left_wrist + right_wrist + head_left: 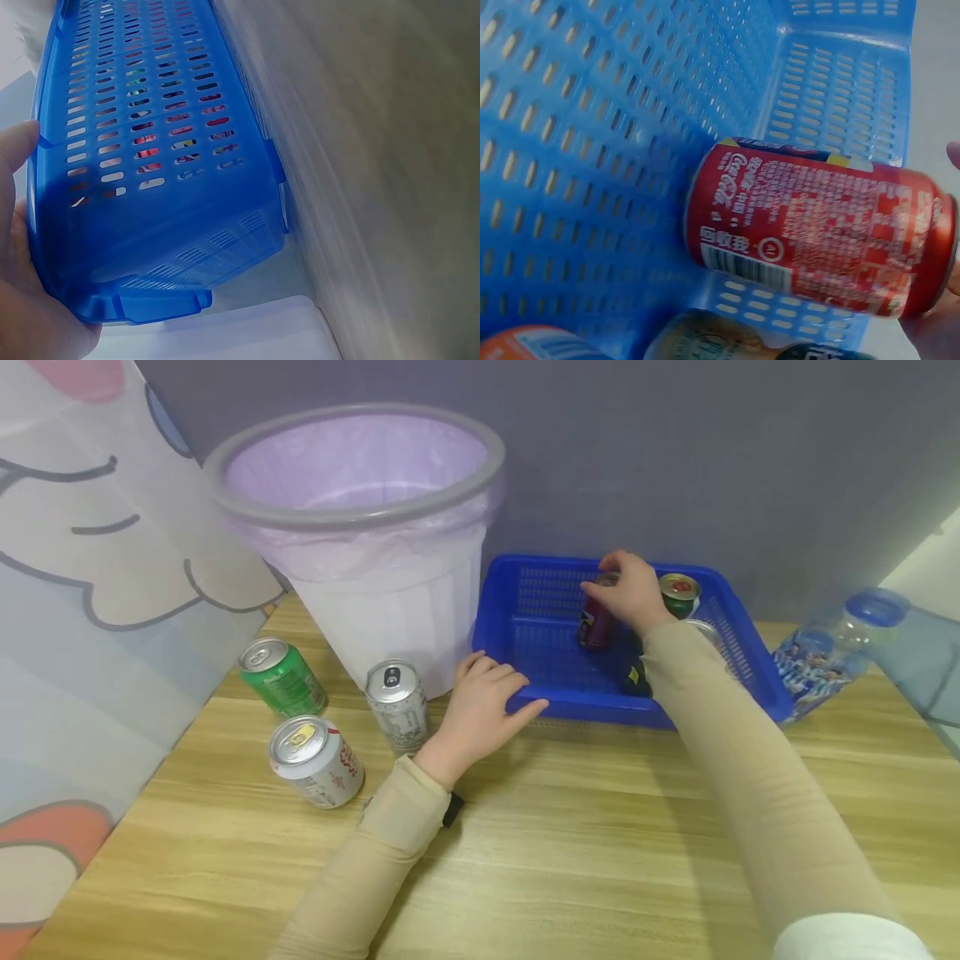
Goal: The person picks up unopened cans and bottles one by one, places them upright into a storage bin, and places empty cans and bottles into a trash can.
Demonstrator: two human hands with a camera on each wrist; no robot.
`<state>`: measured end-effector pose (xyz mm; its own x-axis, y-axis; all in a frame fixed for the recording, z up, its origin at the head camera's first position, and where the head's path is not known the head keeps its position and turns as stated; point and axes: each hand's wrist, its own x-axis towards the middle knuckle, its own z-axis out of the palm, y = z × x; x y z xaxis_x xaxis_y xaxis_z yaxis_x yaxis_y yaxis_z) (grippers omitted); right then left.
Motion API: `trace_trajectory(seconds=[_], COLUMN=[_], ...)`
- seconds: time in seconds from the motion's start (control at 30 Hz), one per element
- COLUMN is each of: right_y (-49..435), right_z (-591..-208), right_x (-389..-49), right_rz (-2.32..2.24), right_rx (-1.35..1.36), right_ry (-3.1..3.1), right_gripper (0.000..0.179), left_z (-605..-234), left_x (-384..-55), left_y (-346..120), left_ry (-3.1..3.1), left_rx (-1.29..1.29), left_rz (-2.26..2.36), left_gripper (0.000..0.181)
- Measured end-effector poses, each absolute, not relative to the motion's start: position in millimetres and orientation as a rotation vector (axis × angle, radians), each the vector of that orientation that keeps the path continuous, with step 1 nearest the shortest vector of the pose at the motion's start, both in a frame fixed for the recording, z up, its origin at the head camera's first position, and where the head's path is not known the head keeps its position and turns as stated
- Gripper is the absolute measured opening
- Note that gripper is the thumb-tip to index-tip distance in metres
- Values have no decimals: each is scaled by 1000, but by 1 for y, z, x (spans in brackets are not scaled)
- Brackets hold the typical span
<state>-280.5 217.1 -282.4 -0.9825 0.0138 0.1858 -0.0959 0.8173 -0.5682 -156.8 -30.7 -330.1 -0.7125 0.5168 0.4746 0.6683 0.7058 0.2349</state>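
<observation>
My left hand (482, 708) grips the near left corner of a blue plastic basket (592, 706), whose slotted wall (112, 142) fills much of the left wrist view. Inside the basket, my right hand (636, 593) holds a red Coca-Cola can (802, 225) by its top end, fingertips and thumb on either side. That can stands roughly upright near the basket's far wall. To its right are a green can with a gold lid (680, 595) and a silver-topped can (705, 631), partly hidden by my sleeve. A dark item with a yellow mark (636, 679) lies close by, mostly covered.
Left of the basket stands a white bin (390, 602) with a purple liner. Near its base are a green can (285, 681), a silver can (400, 706) and a white can (318, 764). A blue-lidded clear plastic container (832, 647) leans at the basket's right.
</observation>
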Motion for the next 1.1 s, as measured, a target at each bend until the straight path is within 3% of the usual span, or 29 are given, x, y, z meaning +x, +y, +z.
trace_trajectory(seconds=[0.27, 0.67, 0.9, 1.1], right_y=[220, 228, 231, 231], right_z=[-268, -236, -218, -207], right_x=[-277, -266, -253, -236], right_rz=[904, 1012, 867, 669], right_rx=[41, 14, 227, 438], right_ry=[-2824, -2883, -3109, -3317], right_gripper=[36, 49, 39, 41], left_z=[-331, -329, -330, -331], left_x=[-158, -158, -159, -160], left_y=[-30, -33, -32, -31], left_ry=[-2537, -2543, -2538, -2524], left_rx=[-921, -921, -923, -934], left_rz=[-573, -576, -584, -597], left_gripper=[36, 35, 35, 34])
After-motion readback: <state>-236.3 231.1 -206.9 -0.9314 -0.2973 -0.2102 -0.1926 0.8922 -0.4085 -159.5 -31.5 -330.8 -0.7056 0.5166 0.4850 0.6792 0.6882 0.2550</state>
